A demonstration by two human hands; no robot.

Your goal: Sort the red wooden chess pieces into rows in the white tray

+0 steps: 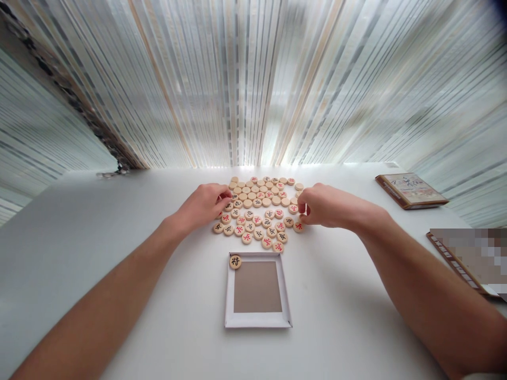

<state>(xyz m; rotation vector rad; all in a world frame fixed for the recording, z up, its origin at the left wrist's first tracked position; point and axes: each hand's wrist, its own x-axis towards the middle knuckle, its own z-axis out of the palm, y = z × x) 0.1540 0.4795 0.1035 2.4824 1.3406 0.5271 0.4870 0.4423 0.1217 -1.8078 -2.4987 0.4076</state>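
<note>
Dozens of round pieces [257, 202] lie on the desk [332, 316] beyond the tray [257, 320], one black-marked piece [235, 262] in its far left corner; left hand [206, 203] and right hand [322, 205] curl at the pile's sides; whether either grip grasps anything, I cannot tell; boxes [415, 190] sit right of the tray

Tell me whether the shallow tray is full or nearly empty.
Nearly empty: a single disc sits in the far left corner of the tray, the rest bare.

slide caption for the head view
Left hand and right hand flank round game pieces; lone piece inside shallow tray.
</note>
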